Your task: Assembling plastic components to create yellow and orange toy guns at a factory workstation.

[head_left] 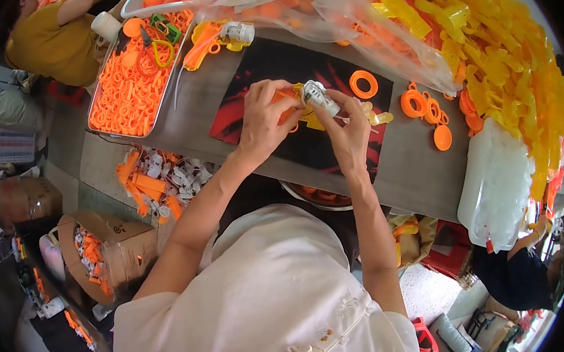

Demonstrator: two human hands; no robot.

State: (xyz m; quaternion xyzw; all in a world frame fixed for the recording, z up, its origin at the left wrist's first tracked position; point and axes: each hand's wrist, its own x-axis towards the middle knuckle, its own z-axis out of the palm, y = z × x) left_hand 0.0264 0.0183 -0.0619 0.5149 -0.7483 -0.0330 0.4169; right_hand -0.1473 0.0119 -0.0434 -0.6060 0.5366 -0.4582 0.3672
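On the surface [422, 181] before us lies a mat [272, 58], and over it a part [320, 97] sits between our left hand [263, 122] and right hand [350, 140], with a ring [354, 84] just behind the right. Left of the mat we have a toy gun [202, 40], then a tray [121, 134] of small parts [128, 99]; right of it, loose rings [406, 108], then a tub [496, 185]. Behind the mat we see a plastic bag [388, 38], and down to our left a cardboard box [131, 257].

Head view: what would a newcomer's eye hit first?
Probably the big heap of yellow parts, upper right. Next, the mass of orange parts at the table's left. Then, centre, above a black mat, the left hand and right hand meeting at a white piece.
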